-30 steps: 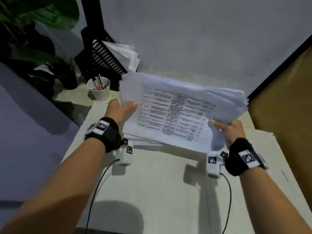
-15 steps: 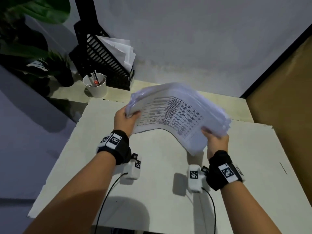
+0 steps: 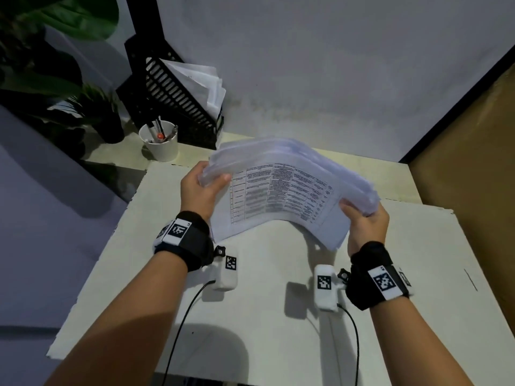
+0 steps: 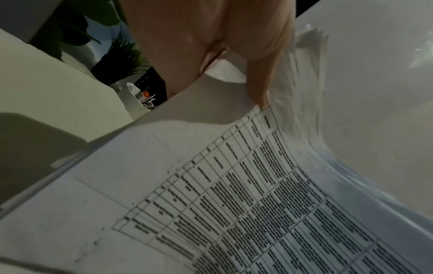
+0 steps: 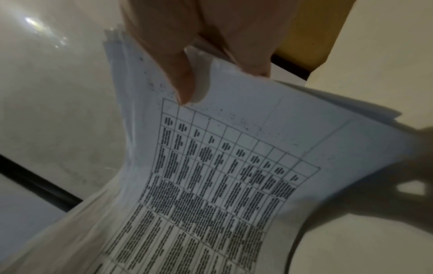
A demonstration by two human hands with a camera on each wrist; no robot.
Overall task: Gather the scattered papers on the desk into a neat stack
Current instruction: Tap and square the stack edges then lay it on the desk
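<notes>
While the paper stack [image 3: 281, 190] arches above the desk [image 3: 264, 316], the left hand [image 3: 199, 190] and right hand [image 3: 366, 227] pinch its opposite short edges, bare desktop beneath, its near edges uneven.

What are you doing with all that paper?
A person is holding a thick stack of papers above the desk, one end in the left hand and the other in the right hand. The stack is bowed upward in the middle, and its edges are not lined up yet. The top sheet shows a printed table. A black file rack with more paper and a white pen cup stand behind.
</notes>
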